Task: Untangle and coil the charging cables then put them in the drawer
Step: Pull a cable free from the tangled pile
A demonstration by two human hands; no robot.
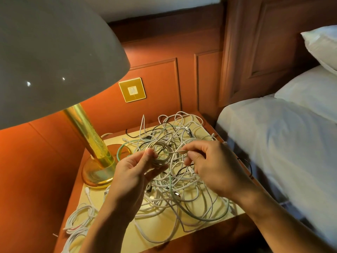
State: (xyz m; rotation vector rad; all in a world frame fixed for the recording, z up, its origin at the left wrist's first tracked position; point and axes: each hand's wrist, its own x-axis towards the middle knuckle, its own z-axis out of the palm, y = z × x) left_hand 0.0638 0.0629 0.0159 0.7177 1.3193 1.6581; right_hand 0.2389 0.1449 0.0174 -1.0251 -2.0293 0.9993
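Most of the job is lying ahead of us, we are judging: the tangle of charging cables (184, 190) is sprawling across the nightstand (160, 229), with white, green and black strands crossing one another. Only a few coiled cables (80, 220) are sitting at its near left corner, closer to us than the lamp (94, 143). No drawer is showing in this view, so nothing is looking stowed.

We are working on one white cable now. Our left hand (133, 172) is raised over the pile, thumb and fingers curling round a small coil (164, 154) of several loops. Our right hand (213, 165) is hovering just beside it, thumb and forefinger pinching the plug end (180, 151), the other fingers loosely curled. With so short a run between plug and coil, we are judging this cable nearly wound, with only the last turn remaining.
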